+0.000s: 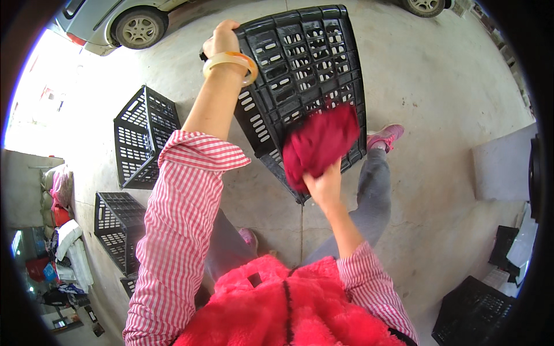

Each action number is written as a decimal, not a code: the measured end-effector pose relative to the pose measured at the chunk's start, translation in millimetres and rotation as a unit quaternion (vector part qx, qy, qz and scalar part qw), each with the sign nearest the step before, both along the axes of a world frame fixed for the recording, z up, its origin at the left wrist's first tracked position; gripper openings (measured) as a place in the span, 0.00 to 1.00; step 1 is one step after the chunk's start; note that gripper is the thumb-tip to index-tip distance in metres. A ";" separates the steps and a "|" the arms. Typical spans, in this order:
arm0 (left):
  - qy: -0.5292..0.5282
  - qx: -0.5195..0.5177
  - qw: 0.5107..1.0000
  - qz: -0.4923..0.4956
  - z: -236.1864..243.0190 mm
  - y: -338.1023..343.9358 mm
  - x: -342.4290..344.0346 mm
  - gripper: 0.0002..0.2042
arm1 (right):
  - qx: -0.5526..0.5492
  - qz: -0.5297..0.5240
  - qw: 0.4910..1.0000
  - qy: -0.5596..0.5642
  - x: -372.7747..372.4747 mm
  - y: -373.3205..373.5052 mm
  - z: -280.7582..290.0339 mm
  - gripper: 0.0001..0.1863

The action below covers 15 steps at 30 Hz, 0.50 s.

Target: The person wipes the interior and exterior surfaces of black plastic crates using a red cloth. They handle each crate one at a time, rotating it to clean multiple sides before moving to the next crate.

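My left hand (222, 40) grips the upper left corner of a black plastic crate (306, 57) with a slotted grid, held tilted up in front of me. A bangle circles my left wrist. My right hand (323, 181) holds a crumpled dark red cloth (320, 138), slightly blurred, against the crate's lower part, with some of the fingers hidden under it.
Two black crates stand at the left (144, 132) (118, 225), another lies at lower right (473, 311). Parked vehicles show at the top (109, 29). A pile of bags and mixed items (69, 254) is far left, and a grey block (499, 161) is right.
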<state>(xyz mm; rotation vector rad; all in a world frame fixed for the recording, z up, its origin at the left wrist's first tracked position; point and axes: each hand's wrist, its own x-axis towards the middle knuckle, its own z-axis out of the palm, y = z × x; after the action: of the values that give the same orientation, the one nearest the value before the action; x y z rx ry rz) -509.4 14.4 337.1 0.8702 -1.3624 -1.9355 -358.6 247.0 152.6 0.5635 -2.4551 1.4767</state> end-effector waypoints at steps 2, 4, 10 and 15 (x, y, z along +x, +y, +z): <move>-0.019 0.022 1.000 0.001 0.0 -8.1 -3.7 0.22 | 0.020 -0.038 0.999 -0.034 37.5 19.0 -42.7 0.24; 0.015 0.036 0.999 -0.031 -0.6 -8.1 -6.5 0.21 | 0.026 -0.043 0.994 -0.101 63.0 39.5 -70.8 0.22; -0.018 -0.014 1.000 -0.015 16.0 24.5 -12.3 0.21 | -0.115 -0.125 0.953 -0.250 65.1 57.8 -54.0 0.27; -0.058 -0.002 0.998 0.002 35.0 61.5 -15.0 0.27 | -0.044 -0.057 0.993 -0.095 30.2 53.7 21.6 0.33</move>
<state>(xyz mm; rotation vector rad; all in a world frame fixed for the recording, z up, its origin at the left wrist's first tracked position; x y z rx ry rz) -524.4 75.9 372.1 0.9966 -1.4293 -1.9046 -328.4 300.7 174.2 0.2722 -2.4978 1.6517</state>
